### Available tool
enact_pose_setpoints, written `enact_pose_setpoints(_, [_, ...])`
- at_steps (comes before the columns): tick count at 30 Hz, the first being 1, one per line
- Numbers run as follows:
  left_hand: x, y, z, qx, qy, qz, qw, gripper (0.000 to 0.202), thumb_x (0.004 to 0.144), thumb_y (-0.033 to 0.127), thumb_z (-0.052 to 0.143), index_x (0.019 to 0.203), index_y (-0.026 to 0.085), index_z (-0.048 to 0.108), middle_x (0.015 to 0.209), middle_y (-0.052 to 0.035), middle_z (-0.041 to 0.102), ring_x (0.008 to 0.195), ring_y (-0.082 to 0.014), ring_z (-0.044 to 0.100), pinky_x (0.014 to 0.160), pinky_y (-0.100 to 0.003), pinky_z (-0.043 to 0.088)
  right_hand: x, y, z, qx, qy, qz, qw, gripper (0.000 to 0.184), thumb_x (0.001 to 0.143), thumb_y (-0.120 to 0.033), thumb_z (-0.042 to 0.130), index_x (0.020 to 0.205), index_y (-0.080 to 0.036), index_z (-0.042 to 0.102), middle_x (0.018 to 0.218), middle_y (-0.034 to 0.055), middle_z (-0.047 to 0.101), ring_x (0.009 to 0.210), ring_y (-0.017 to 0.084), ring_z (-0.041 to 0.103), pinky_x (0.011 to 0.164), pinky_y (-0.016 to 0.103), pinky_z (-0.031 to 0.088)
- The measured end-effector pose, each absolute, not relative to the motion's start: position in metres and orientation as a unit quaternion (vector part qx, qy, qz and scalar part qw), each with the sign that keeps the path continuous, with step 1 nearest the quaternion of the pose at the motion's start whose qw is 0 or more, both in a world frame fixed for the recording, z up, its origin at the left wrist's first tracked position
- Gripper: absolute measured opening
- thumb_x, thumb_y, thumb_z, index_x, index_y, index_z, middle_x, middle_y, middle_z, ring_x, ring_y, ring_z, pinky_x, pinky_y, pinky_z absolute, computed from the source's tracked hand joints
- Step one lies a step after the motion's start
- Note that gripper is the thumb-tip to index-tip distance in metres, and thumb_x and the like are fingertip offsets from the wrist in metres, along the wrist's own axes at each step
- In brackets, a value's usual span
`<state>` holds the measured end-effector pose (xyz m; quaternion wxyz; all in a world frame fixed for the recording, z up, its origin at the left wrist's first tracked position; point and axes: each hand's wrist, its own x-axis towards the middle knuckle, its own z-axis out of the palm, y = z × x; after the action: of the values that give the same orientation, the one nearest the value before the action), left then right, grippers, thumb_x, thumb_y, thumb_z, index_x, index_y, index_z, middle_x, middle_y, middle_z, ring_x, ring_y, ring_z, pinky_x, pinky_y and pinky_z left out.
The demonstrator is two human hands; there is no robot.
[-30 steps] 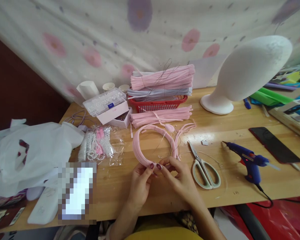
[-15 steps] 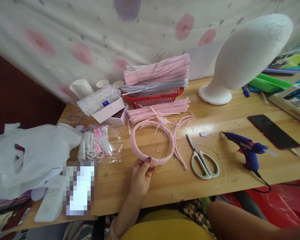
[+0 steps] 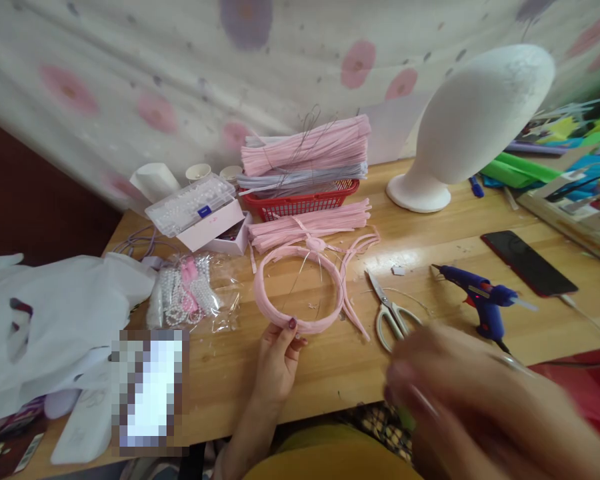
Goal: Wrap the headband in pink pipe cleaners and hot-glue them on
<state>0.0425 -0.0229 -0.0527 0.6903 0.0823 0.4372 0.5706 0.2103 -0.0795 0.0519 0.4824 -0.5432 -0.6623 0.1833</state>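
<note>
My left hand point(image 3: 279, 353) pinches the near rim of a pink ring point(image 3: 261, 297), which looks wrapped in fuzzy pipe cleaner. Thumb and fingers are closed on it. Thin wires cross the inside of the ring, and a small pink piece point(image 3: 315, 245) lies at its far edge. Loose pink strands point(image 3: 353, 310) lie along its right side. My right hand point(image 3: 460, 393) is close to the camera at the lower right, smeared by motion, with its fingers seemingly curled. It covers part of the handles of the scissors point(image 3: 386, 308); whether it holds anything is not visible.
A blue glue gun point(image 3: 485, 297) and a dark phone point(image 3: 530, 261) lie to the right. Behind stand a white foam head point(image 3: 480, 120) and a red basket point(image 3: 300, 205) of pipe cleaner bundles. Bagged beads point(image 3: 190, 290) and a white plastic bag point(image 3: 55, 320) sit at left.
My right hand has come into view from the lower right and now blocks part of the scissors. The left hand still grips the ring; the whole view has shifted slightly.
</note>
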Motion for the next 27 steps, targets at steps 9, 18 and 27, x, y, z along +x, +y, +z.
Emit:
enact_pose_setpoints(9, [0.043, -0.027, -0.052, 0.121, 0.421, 0.546, 0.714, 0.029, 0.053, 0.031, 0.093, 0.071, 0.016, 0.075, 0.07, -0.0015, 0.076, 0.061, -0.0102, 0.068, 0.058, -0.017, 0.055, 0.186, -0.035, -0.025, -0.512, -0.723, 0.259, 0.385, 0.02, 0.097, -0.03, 0.054, 0.103, -0.019, 0.071, 0.064, -0.0003, 0.07, 0.049, 0.01, 0.061, 0.05, 0.02, 0.045])
enact_pose_setpoints(18, [0.043, -0.027, -0.052, 0.147, 0.425, 0.541, 0.71, 0.032, 0.054, 0.035, 0.092, 0.072, 0.015, 0.075, 0.07, -0.0033, 0.076, 0.06, -0.0124, 0.069, 0.055, -0.019, 0.055, 0.193, -0.036, -0.027, -0.508, -0.724, 0.209, 0.418, 0.015, 0.093, -0.015, 0.056, 0.096, -0.018, 0.071, 0.066, 0.0011, 0.071, 0.052, 0.011, 0.061, 0.054, 0.02, 0.044])
enact_pose_setpoints(27, [0.044, -0.027, -0.052, 0.113, 0.422, 0.534, 0.724, 0.03, 0.048, 0.029, 0.095, 0.068, 0.017, 0.076, 0.067, -0.0014, 0.077, 0.06, -0.0107, 0.07, 0.057, -0.015, 0.055, 0.193, -0.041, -0.027, -0.506, -0.704, 0.205, 0.454, 0.013, 0.093, -0.017, 0.058, 0.09, -0.017, 0.07, 0.057, -0.0026, 0.063, 0.045, 0.007, 0.053, 0.049, 0.018, 0.04])
